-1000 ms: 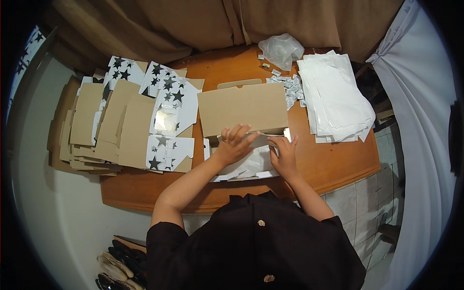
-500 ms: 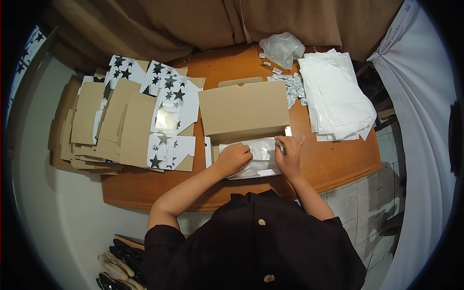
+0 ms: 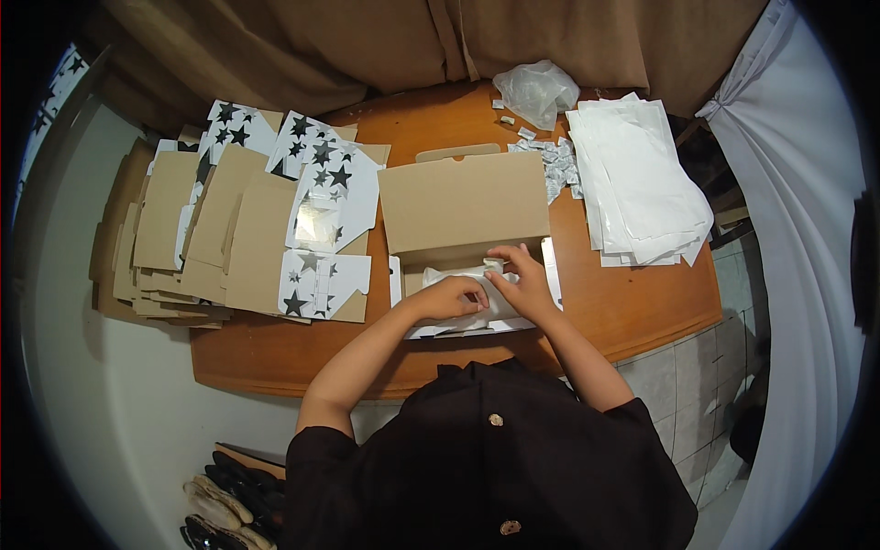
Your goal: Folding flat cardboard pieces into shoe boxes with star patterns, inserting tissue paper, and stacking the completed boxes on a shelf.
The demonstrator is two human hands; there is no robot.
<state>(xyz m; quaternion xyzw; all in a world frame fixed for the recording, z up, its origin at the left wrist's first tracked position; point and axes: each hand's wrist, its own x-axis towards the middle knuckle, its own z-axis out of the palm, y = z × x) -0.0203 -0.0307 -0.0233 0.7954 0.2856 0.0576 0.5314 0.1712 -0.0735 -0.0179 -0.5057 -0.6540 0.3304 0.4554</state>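
An open cardboard box (image 3: 463,206), brown inside and white outside, lies in front of me with its lid raised toward the far side. In its tray is a crumpled, slightly glossy white sheet (image 3: 449,273). My left hand (image 3: 446,299) is curled over the near left part of the sheet, fingertips closed on it. At the sheet's right side, the thumb and fingers of my right hand (image 3: 524,286) pinch a raised, folded bit of it. Whatever lies beneath the sheet is hidden.
Left on the wooden table (image 3: 632,307) are stacked flat cardboard boxes (image 3: 261,238), some with black stars. Small silvery-white packets (image 3: 557,168) lie behind the box, near a clear plastic bag (image 3: 538,92). A pile of white sheets (image 3: 637,183) rests at the right.
The sheet, flatter before, is now bunched and raised. My right hand has moved left and slightly away from me, closer to my left hand, which has shifted slightly right.
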